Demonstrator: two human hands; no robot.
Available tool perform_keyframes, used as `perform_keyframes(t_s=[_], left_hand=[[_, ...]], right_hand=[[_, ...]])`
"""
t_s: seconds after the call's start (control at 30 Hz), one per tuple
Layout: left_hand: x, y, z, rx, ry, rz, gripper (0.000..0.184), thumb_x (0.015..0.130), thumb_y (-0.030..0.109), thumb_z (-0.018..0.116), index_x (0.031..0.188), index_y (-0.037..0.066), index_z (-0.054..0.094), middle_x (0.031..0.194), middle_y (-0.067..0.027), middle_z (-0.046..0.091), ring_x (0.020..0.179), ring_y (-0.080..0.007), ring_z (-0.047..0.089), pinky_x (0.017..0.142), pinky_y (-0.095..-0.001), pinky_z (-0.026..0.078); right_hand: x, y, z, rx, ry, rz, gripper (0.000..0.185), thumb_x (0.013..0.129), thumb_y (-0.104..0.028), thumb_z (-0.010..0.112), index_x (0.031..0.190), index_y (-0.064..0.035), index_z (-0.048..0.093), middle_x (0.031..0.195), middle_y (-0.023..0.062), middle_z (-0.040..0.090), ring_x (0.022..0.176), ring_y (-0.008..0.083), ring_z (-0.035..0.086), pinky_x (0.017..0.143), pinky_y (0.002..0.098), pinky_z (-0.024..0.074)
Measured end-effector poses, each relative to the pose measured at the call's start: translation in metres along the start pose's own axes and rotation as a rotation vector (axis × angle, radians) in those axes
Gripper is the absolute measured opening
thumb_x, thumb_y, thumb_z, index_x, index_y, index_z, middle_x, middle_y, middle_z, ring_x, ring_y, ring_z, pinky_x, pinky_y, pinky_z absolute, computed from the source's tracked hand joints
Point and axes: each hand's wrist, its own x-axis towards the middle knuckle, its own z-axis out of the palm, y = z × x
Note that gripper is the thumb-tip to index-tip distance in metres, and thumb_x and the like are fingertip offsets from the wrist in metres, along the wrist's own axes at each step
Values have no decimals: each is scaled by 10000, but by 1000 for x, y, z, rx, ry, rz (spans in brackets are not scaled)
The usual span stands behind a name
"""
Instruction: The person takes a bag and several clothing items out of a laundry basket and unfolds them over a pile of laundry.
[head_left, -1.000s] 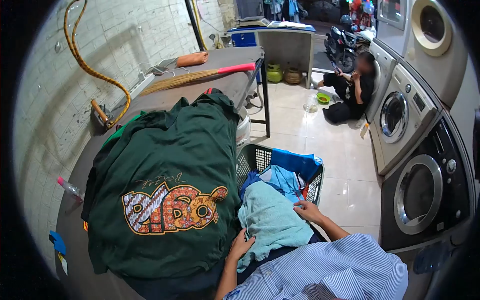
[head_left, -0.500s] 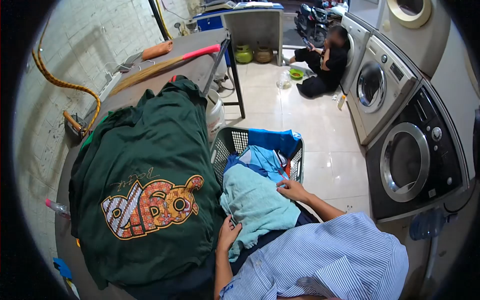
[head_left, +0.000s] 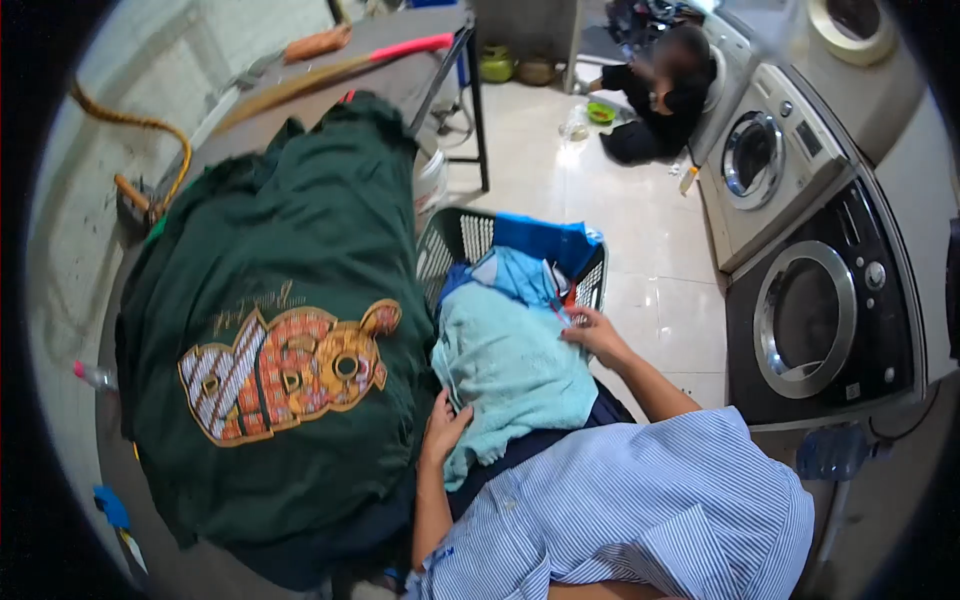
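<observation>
A light teal towel (head_left: 515, 355) lies spread over the near end of a dark green laundry basket (head_left: 480, 225) and toward my lap. My left hand (head_left: 445, 425) is at the towel's left edge, fingers bent on the cloth. At the towel's right edge, my right hand (head_left: 598, 337) pinches the fabric between thumb and fingers. Blue clothes (head_left: 525, 275) fill the basket beyond the towel. Left of my left hand, a dark green shirt (head_left: 300, 230) with a patterned bear print lies on the table.
The grey table (head_left: 400, 35) along the wall carries a broom (head_left: 330, 82) with a pink handle. Washing machines (head_left: 800, 305) line the right side. A person (head_left: 665, 95) in black sits on the tiled floor beside a green bowl (head_left: 600, 113).
The view has tilted down, so the surroundings sit higher in the picture. Both hands stay at the towel's edges, which looks slightly more spread out.
</observation>
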Motion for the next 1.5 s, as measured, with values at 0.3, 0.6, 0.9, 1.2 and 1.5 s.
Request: perform_keyframes(t_s=[0.3,0.6,0.9,1.2,1.5], left_hand=[[9,20,4,-150,135,-85,613,807,170,611,1329,-26,355,1153,-242,526,1004,-280,555,833,-307,460],[9,22,16,-176,137,-118,586,822,155,591,1329,-24,357,1145,-227,537,998,-262,556,831,-290,452],[6,19,9,-215,119,-172,559,838,141,570,1329,-22,360,1136,-211,547,993,-244,557,828,-272,444],[6,21,11,-247,101,-185,533,853,127,550,1329,-20,362,1128,-196,558,987,-226,557,826,-254,435],[6,24,13,-286,89,-163,507,868,112,529,1330,-18,364,1120,-180,569,982,-208,558,824,-237,427]], right_hand=[[-6,-30,-4,20,-142,297,397,805,-159,648,1175,-70,537,1040,178,557,920,239,551,779,299,480],[28,-38,10,0,-1,-194,477,861,-168,598,1293,-66,424,1025,155,565,927,203,568,775,300,489],[11,-86,68,695,-272,36,468,865,-101,571,1284,-15,381,1065,175,577,947,277,621,826,349,514],[4,-88,77,770,-296,91,467,848,-75,572,1274,-17,389,1088,199,585,956,296,626,838,360,512],[-11,-95,79,774,-361,93,471,847,-94,576,1275,-22,394,1101,198,588,964,296,625,834,358,515]])
